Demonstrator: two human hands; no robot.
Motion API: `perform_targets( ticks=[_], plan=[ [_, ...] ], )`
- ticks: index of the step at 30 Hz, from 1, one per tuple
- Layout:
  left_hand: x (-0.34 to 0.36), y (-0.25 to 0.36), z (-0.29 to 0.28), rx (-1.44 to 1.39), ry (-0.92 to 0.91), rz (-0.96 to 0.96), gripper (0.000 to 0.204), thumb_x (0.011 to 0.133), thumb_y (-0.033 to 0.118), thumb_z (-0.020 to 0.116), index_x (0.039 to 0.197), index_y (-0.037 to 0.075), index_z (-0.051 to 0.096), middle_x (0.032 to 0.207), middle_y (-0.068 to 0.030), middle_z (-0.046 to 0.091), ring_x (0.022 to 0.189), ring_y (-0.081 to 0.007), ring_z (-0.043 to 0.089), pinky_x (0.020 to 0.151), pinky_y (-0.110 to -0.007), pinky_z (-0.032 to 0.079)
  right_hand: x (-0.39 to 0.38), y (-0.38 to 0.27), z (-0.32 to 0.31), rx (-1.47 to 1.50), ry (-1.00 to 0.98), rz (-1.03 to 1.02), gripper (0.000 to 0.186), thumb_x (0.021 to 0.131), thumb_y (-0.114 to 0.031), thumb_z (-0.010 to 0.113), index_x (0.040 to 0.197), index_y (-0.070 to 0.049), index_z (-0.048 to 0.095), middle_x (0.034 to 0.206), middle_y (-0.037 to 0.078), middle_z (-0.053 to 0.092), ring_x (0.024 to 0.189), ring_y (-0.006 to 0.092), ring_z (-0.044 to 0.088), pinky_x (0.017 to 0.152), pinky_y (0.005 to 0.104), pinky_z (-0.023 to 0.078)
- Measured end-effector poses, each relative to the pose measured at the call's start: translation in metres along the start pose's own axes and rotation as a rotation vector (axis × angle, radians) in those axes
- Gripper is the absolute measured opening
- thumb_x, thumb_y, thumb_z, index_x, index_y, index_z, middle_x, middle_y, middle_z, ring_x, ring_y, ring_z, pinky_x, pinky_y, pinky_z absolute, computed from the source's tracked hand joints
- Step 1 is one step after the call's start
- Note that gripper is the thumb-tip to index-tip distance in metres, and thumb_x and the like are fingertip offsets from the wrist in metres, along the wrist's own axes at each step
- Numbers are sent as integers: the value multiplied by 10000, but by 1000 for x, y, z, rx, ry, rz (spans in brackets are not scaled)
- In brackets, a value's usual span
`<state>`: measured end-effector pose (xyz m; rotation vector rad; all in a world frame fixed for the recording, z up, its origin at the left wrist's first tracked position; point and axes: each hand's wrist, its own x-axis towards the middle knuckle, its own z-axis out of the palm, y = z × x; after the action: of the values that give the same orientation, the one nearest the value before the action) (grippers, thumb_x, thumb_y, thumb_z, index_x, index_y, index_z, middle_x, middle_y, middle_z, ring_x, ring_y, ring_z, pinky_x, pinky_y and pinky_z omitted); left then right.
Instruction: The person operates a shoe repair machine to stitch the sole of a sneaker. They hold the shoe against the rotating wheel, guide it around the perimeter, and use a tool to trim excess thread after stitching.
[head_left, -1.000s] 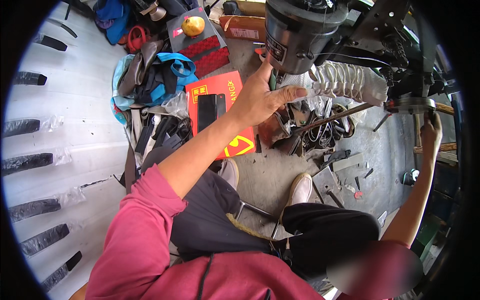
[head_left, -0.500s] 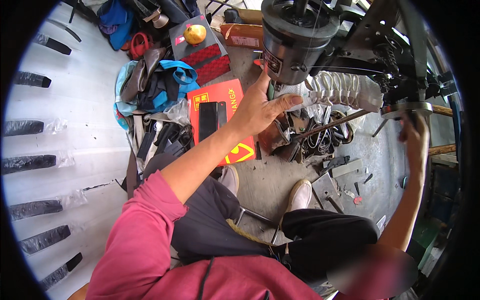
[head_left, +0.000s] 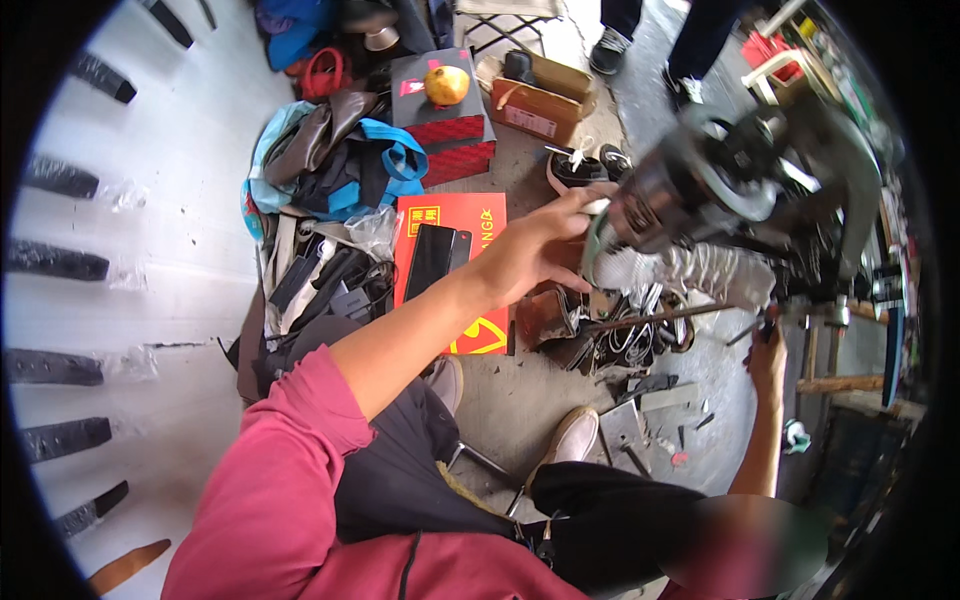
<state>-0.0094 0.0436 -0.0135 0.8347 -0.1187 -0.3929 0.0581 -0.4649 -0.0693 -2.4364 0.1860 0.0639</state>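
Observation:
A white lace-up sneaker (head_left: 700,272) with a greenish sole edge lies sideways under the dark metal head of a hand-cranked sewing machine (head_left: 665,200). My left hand (head_left: 545,245) is closed on one end of the sneaker, thumb on the near side and fingers on the far side. To the right, beneath the machine's arm, my right hand (head_left: 765,355) is curled around a small dark handle by the machine's wheel. The machine is smeared by motion, so its needle cannot be made out.
Below the sneaker sits a heap of cords and brown leather pieces (head_left: 545,320). A red box (head_left: 490,340) with a black phone-like slab (head_left: 435,265) lies left, near a fruit-topped grey box (head_left: 410,85). Another person's legs (head_left: 700,45) stand at the far side.
The view has shifted, and the machine's head now appears tilted and further right. My right hand has moved down and left relative to the wheel. My left hand stays on the sneaker.

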Motion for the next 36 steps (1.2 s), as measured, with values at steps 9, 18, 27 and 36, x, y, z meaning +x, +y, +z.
perform_targets(
  ticks=[9,18,27,36],
  plan=[
    [69,-27,14,-229,12,-136,866,902,758,541,1418,64,502,1100,-92,680,872,-165,664,694,-329,558,-21,-48,7,73,-60,113,244,1035,-244,581,881,-78,489,617,18,473,454,133,509,402,305,411],
    [62,-23,10,-214,-38,-52,688,1024,402,467,1601,87,266,1459,-185,496,1315,-245,516,1037,-372,461,-37,-79,3,93,-40,261,247,1016,-301,616,918,-83,556,688,7,518,539,122,545,516,290,489],
    [61,-27,9,-141,-5,-2,665,1025,340,425,1595,33,269,1602,-266,334,1524,-323,260,1231,-368,158,-30,-85,-77,-97,183,-72,179,1009,-217,623,976,-42,610,616,3,519,506,97,493,483,269,358],
    [60,-28,7,-148,-18,25,631,1029,353,435,1586,84,312,1594,-247,353,1498,-296,298,1221,-365,173,49,22,-144,45,164,40,240,1003,-264,651,867,-88,560,600,-4,476,443,109,470,380,287,340]
  ],
)
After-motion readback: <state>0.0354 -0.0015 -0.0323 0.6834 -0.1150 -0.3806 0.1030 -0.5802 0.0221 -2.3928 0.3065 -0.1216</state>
